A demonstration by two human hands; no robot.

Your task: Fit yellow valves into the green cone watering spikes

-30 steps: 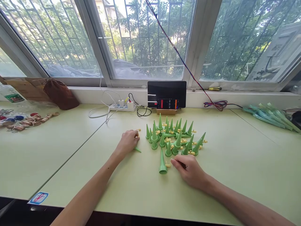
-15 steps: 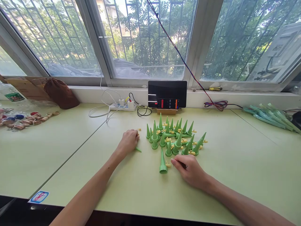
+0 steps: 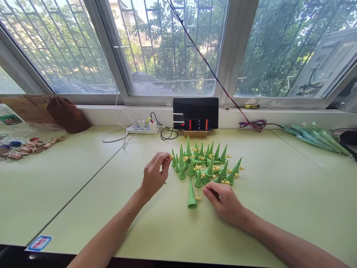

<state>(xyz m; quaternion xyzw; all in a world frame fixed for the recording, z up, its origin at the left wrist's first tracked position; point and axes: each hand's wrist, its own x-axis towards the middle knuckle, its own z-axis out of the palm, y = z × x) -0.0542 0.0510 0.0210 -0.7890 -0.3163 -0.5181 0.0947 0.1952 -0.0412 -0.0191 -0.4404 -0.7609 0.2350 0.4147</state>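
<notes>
My left hand [image 3: 154,173] is raised at the left edge of a cluster of green plastic spikes [image 3: 210,169], thumb and finger pinched on a small yellow valve [image 3: 171,156]. Below that hand a bit of green tip shows; the hand hides the rest. My right hand [image 3: 224,199] rests on the table at the near side of the cluster, fingers curled and thumb against the forefinger; whatever they may hold is hidden. Between the hands a single green spike [image 3: 191,195] lies with its open threaded end towards me, and a yellow valve [image 3: 198,198] is beside it.
Behind the cluster a phone [image 3: 197,124] showing a timer leans on a black tablet [image 3: 195,108]. A power strip [image 3: 143,129] with cables stands left of them. Clear-wrapped green strips [image 3: 315,137] lie far right; a brown bag [image 3: 68,113] and corded wooden pieces [image 3: 30,147] far left.
My left hand has lifted off the table and moved slightly right, with the yellow valve at its fingertips. My right hand has stayed nearly still. The view has shifted a little.
</notes>
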